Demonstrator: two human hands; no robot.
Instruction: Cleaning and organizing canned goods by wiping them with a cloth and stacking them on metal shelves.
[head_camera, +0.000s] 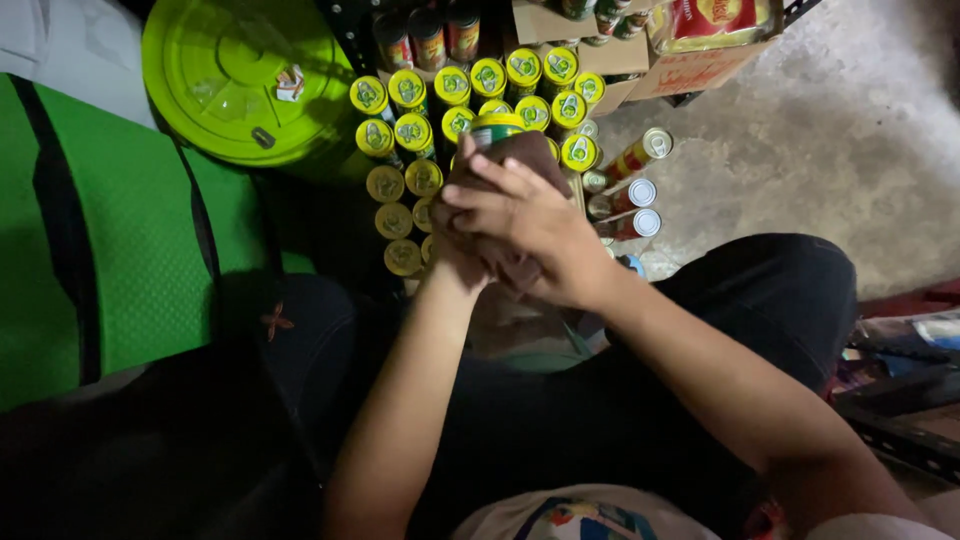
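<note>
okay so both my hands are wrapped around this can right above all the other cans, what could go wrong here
1. The can sits between your right hand and left hand, directly over the standing yellow-lidded cans; a slip could topple several.
2. The cans lying on their sides on the concrete floor may roll if bumped.

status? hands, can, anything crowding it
Right hand wrapped over left hand, both clamped on a can with a green-yellow top. Held over packed yellow-lidded cans. Three cans lying on their sides just right; green bin lid left.
</note>
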